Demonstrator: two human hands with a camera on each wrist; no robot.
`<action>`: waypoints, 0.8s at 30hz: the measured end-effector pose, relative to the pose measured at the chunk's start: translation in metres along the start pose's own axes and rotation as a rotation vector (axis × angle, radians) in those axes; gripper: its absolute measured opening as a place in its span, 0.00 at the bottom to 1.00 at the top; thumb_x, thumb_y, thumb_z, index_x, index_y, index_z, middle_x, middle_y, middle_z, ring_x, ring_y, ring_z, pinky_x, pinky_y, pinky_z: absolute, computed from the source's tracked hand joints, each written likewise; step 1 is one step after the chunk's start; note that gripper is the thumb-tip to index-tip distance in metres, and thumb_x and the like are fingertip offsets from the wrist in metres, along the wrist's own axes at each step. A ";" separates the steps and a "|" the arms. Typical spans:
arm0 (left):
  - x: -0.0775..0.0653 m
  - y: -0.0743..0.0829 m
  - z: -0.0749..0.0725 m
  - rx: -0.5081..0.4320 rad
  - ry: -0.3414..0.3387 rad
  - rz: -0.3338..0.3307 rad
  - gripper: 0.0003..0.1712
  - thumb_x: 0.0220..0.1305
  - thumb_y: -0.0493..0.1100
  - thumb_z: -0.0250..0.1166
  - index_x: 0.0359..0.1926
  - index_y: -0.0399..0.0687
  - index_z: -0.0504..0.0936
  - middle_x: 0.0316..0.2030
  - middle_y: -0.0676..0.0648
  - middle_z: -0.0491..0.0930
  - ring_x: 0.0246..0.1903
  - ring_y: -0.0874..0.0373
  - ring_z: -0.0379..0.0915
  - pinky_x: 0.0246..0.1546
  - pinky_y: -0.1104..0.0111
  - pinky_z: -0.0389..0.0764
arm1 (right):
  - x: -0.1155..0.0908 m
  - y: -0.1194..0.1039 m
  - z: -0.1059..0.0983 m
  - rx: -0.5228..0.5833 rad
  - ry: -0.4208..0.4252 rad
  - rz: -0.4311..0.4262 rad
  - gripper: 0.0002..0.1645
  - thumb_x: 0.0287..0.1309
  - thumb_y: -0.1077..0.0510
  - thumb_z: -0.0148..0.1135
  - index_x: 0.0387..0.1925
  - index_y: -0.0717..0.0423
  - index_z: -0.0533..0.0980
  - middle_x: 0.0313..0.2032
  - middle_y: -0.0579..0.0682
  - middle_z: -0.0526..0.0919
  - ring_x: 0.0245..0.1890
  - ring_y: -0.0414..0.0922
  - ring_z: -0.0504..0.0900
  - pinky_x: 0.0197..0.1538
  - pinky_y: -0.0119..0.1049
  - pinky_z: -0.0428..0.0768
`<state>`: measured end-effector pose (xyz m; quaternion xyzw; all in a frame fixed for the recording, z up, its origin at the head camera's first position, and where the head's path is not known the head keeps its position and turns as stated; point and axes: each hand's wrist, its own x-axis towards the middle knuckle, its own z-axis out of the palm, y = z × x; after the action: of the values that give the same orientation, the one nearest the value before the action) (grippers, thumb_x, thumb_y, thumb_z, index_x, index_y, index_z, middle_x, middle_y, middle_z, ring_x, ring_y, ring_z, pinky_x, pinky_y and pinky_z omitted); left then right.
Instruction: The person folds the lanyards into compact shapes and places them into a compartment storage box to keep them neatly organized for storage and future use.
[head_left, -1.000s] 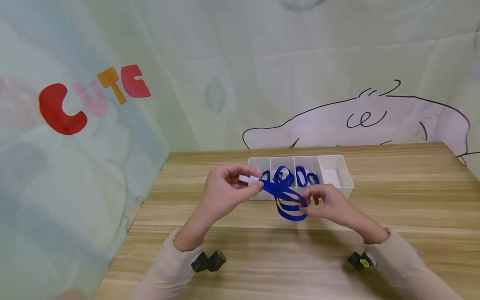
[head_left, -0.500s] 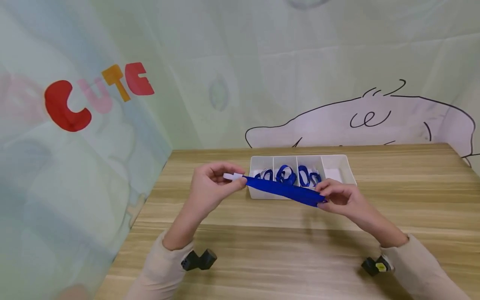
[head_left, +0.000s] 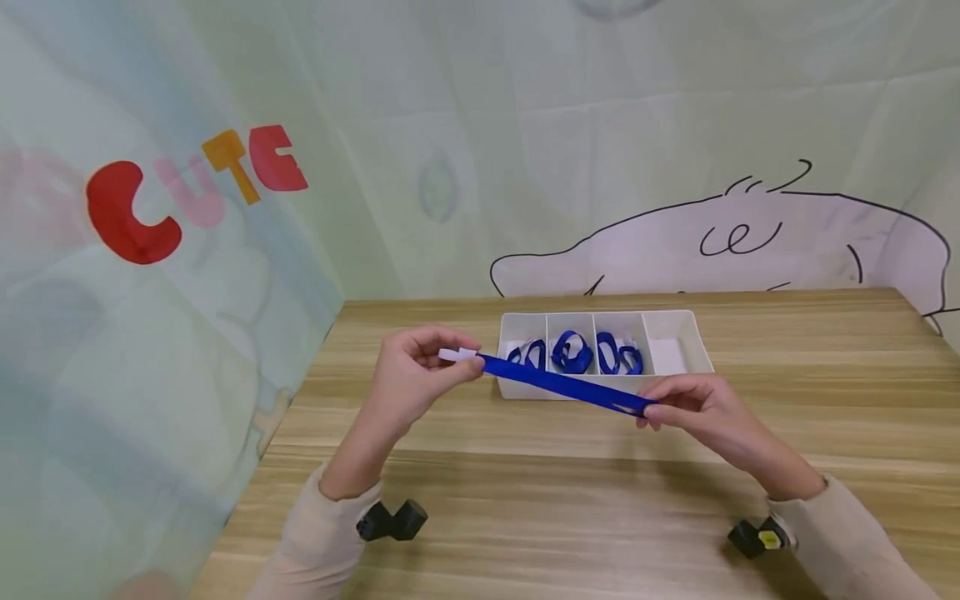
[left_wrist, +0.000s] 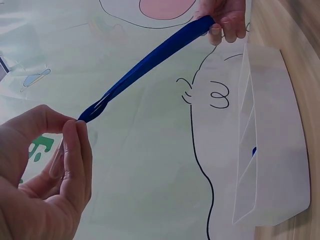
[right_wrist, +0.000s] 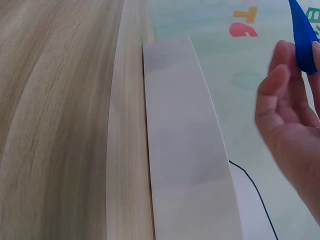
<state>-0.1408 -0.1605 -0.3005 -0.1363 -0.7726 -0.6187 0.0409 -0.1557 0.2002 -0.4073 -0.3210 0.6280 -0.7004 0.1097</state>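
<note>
A blue lanyard [head_left: 558, 383], folded into a band, is stretched between the two hands in the head view. My left hand [head_left: 411, 377] pinches its end by the white plastic clip [head_left: 457, 355]. At the other end, my right hand [head_left: 697, 415] pinches the looped fold between thumb and fingers. The left wrist view shows the lanyard [left_wrist: 160, 55] running taut, with a small gap between its strands near the left fingertips. Behind it stands a white divided box [head_left: 528, 390] with coiled blue lanyards [head_left: 573, 353] in three compartments.
The rightmost compartment [head_left: 669, 323] holds no lanyard; a white patch lies on its bottom. A wooden table [head_left: 570, 517] carries the box. Printed cloth [head_left: 420, 100] hangs behind and to the left. Small black devices [head_left: 392, 521] are strapped at both wrists.
The hands have moved apart, pulling the loose lanyard loops straight into a flat, taut band. In the last half second the band has narrowed, with the hands nearly still.
</note>
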 end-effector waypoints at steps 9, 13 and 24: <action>0.001 -0.006 -0.002 0.005 -0.029 -0.007 0.10 0.55 0.29 0.73 0.38 0.30 0.85 0.33 0.43 0.85 0.26 0.56 0.82 0.28 0.70 0.83 | -0.001 0.004 -0.005 0.065 -0.114 0.036 0.15 0.69 0.76 0.48 0.40 0.61 0.79 0.37 0.57 0.86 0.34 0.47 0.84 0.37 0.33 0.83; 0.001 -0.007 -0.001 -0.002 -0.041 -0.014 0.09 0.54 0.28 0.73 0.38 0.31 0.85 0.33 0.43 0.85 0.26 0.57 0.82 0.29 0.70 0.84 | -0.001 0.005 -0.007 0.215 -0.145 -0.013 0.19 0.67 0.79 0.47 0.38 0.60 0.80 0.39 0.56 0.86 0.37 0.45 0.86 0.39 0.31 0.84; 0.002 -0.011 0.001 -0.018 -0.064 -0.035 0.10 0.54 0.27 0.73 0.38 0.28 0.84 0.32 0.44 0.85 0.26 0.58 0.82 0.29 0.71 0.83 | 0.000 0.011 -0.015 0.408 -0.332 -0.160 0.16 0.66 0.81 0.45 0.39 0.67 0.77 0.38 0.58 0.82 0.36 0.48 0.86 0.39 0.32 0.84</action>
<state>-0.1451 -0.1613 -0.3106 -0.1431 -0.7703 -0.6214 0.0042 -0.1677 0.2106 -0.4182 -0.4513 0.4198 -0.7567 0.2178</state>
